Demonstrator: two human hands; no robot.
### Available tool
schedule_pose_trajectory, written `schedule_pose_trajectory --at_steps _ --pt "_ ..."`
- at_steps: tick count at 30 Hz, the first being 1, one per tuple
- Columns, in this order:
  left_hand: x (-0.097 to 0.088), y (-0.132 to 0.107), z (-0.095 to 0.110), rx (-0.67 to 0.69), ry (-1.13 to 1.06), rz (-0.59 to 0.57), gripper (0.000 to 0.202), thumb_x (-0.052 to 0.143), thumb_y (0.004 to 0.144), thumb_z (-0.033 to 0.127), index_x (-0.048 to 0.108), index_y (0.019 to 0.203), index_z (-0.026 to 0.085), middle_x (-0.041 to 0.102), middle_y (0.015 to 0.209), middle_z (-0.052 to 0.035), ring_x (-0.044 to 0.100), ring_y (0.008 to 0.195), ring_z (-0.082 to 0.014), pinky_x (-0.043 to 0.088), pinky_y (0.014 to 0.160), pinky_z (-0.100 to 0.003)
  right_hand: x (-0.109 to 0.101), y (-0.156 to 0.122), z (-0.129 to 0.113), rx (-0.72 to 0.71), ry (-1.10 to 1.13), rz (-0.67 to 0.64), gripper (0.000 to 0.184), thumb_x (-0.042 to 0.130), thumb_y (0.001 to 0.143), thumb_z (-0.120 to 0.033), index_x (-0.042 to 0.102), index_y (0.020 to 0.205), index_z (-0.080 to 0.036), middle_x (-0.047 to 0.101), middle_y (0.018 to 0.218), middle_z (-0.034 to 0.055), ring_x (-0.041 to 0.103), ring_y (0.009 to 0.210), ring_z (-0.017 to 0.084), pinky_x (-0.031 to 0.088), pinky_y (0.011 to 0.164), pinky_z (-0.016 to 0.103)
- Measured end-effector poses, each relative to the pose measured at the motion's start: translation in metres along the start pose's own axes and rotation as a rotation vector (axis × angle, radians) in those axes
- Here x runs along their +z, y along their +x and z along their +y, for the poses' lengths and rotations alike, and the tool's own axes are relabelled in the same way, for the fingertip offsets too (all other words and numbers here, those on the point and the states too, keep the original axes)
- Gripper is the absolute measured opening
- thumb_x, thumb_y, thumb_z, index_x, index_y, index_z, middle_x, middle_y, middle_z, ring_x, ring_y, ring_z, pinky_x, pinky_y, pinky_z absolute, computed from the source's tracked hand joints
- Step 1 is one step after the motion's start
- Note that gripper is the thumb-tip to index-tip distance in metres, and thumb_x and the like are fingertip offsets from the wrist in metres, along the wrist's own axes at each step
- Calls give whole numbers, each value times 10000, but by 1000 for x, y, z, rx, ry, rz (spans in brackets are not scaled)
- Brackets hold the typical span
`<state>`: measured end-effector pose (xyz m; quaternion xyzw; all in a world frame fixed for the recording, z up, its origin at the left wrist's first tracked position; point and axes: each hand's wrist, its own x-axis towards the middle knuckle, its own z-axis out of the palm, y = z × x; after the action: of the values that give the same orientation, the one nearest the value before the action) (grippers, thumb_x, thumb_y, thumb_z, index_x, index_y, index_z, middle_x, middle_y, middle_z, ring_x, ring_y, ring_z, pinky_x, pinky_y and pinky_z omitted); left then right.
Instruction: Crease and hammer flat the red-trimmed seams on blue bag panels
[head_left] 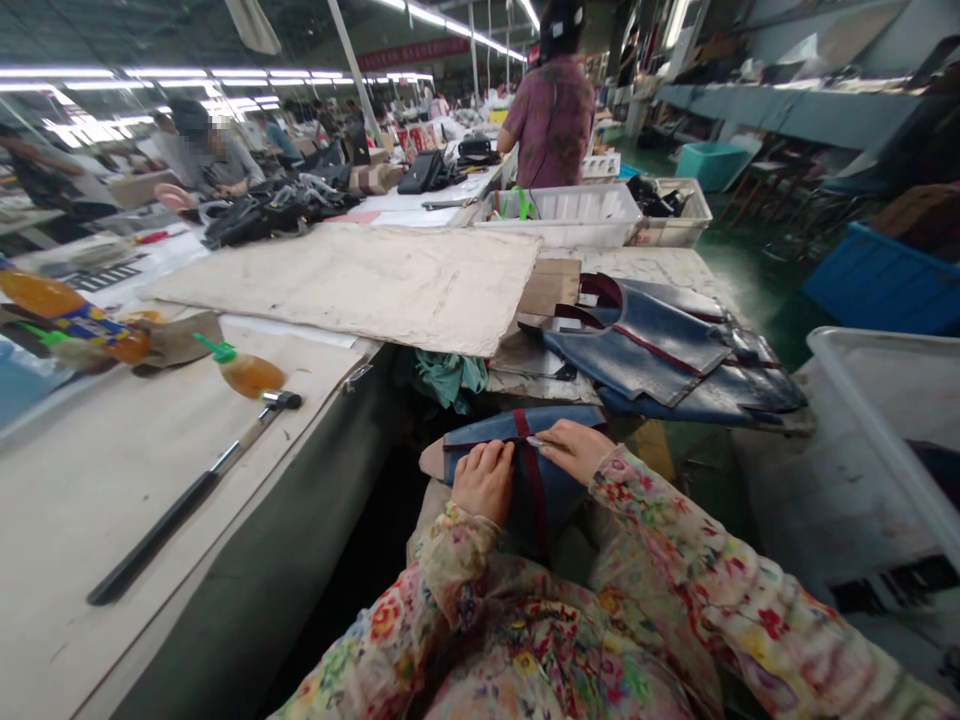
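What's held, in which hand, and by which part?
Right hand appears to pinch a small pale item by its right end; too small to identify. Left hand is on the blue piece, beside its dark red band; grip unclear.

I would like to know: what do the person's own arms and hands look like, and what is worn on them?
The left hand and right hand are bare, without gloves. The left sleeve and right sleeve are long and cream-coloured, printed with red, pink, yellow and green flowers, and look gathered near the wrists.
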<state>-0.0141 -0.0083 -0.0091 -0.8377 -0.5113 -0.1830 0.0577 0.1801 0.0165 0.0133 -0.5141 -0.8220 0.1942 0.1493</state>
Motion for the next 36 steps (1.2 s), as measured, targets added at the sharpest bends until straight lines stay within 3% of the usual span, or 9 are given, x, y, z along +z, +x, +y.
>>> schedule_pose_trajectory --at_steps 5,9,14,19,26,32,36 --pt "-4 17 6 -48 -35 -71 200 463 832 279 555 1003 230 585 1022 -19 486 964 -188 351 772 -345 -4 11 2 -47 -30 -57 288 453 820 -281 628 1020 -169 590 864 69 542 832 153 420 780 270" --pt "-4 28 10 28 -31 -36 122 458 829 250 565 875 213 605 922 -16 497 924 -186 334 799 -366 -5 17 6 -92 -41 -88 262 496 786 -247 640 987 -160 603 848 67 542 820 159 419 778 284" --pt "6 19 7 135 -14 67 207 442 835 201 553 1009 187 605 1013 -34 494 969 -177 347 848 -345 -3 12 5 -104 -22 -47 266 448 826 -247 624 1008 -167 603 867 57 540 847 147 421 801 276" --pt "17 15 6 168 -22 39 266 413 830 159 544 1061 146 584 1106 -52 490 1005 -180 366 883 -323 4 5 -11 10 -150 25 266 424 839 -228 607 1020 -164 582 923 70 520 857 169 421 798 298" --pt "16 23 4 167 -72 -7 235 430 824 186 555 1018 146 587 1106 -43 505 988 -181 379 878 -324 13 12 -31 156 -340 29 302 382 859 -204 550 1107 -169 560 974 91 486 869 208 449 703 312" --pt "11 11 -3 137 -65 42 280 443 837 226 530 1101 190 592 1121 -26 501 1024 -166 363 891 -328 22 8 -12 -4 -243 199 301 391 861 -217 553 1105 -147 559 998 96 455 925 194 432 819 322" --pt "6 2 -12 108 -30 118 266 447 840 236 550 1083 203 615 1087 -9 519 1002 -159 365 872 -328 14 6 -7 -72 -170 189 296 436 837 -210 568 1089 -128 561 1003 84 460 926 185 417 865 331"
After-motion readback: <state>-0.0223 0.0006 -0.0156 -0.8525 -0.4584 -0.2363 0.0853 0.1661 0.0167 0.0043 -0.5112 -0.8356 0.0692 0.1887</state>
